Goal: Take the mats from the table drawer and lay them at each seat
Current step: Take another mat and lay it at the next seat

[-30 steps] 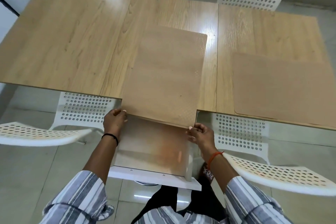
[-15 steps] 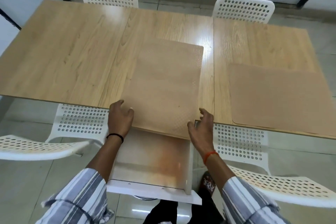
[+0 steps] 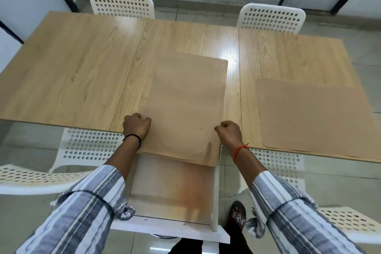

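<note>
While both hands press at the near edge of the bench, the findings stand as follows.

Left hand [image 3: 136, 128]: curled into a loose fist, knuckles down on the left near side of the mat stack [image 3: 183, 109]; whether the fingers pinch the edge cannot be told.

Right hand [image 3: 228, 133]: likewise curled, set against the right near side of the same stack; a grip is not confirmed.

Change noted: a second ago both hands held the stack by its near corners over the drawer; half a second ago they lay flat and open on it; now they are bunched and further onto the bench. The stack has slid forward, though its near edge overhangs the bench edge above the drawer.

Meaning for the task: judged as transfer from drawer to bench nearly complete; distribution to the seats comes next.

Laid mat [image 3: 315, 115]: flat at the right of the frame, near the right-hand seat, well apart from the stack; unchanged.

Bench [image 3: 72, 72]: left half and far side bare of mats; three seats appear unserved.

Drawer [image 3: 171, 222]: pulled out, lower centre of the frame. Visible floor holds no mats, only an orange-brown stain. The part under the overhanging stack is hidden.

Chairs [image 3: 121, 4]: white, perforated, two at the far side, two near.
</note>
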